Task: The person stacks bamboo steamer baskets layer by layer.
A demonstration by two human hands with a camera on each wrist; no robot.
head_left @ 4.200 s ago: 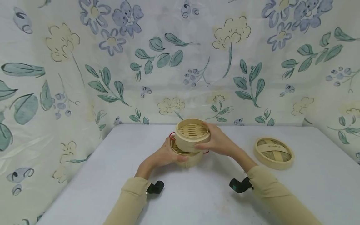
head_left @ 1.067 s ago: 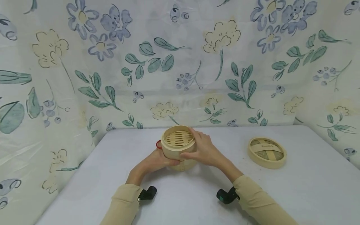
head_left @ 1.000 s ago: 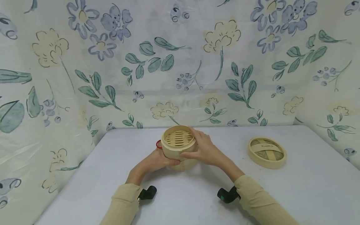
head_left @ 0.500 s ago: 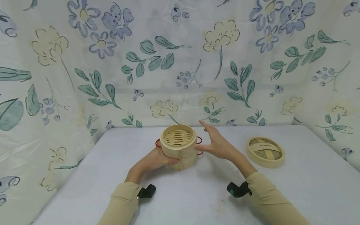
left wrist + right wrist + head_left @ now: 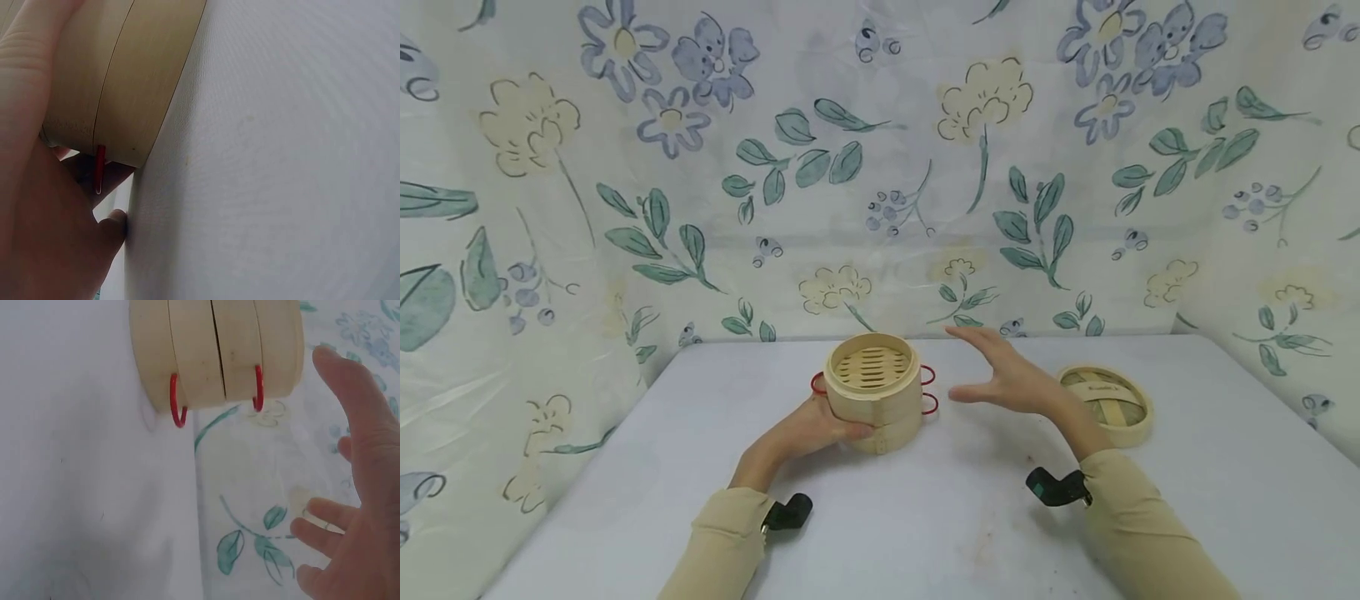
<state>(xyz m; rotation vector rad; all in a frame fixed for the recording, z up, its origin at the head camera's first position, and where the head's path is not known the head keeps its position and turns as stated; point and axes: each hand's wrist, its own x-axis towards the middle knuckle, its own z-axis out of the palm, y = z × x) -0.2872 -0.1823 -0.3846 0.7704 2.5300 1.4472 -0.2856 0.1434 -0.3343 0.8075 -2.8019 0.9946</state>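
Observation:
Two round bamboo steamer baskets stand stacked on the white table. The upper basket (image 5: 854, 403) has a slatted floor and sits level on the lower basket (image 5: 898, 432). Red loops (image 5: 175, 400) stick out at their sides. My left hand (image 5: 805, 430) grips the stack from the left, thumb across the front; its other fingers are mostly hidden behind. In the left wrist view the thumb (image 5: 28, 56) lies along the bamboo wall. My right hand (image 5: 1011, 379) hovers to the right, apart from the stack, fingers and thumb spread, holding nothing.
The bamboo lid (image 5: 1108, 392) with its woven top lies on the table (image 5: 925, 533) at the right, partly behind my right forearm. A floral sheet (image 5: 880, 167) hangs behind the table's back edge and at the sides.
The upper basket has been lowered from a tilt onto the lower one. My right hand has let go of it and moved away to the right, opening. The left hand keeps its hold.

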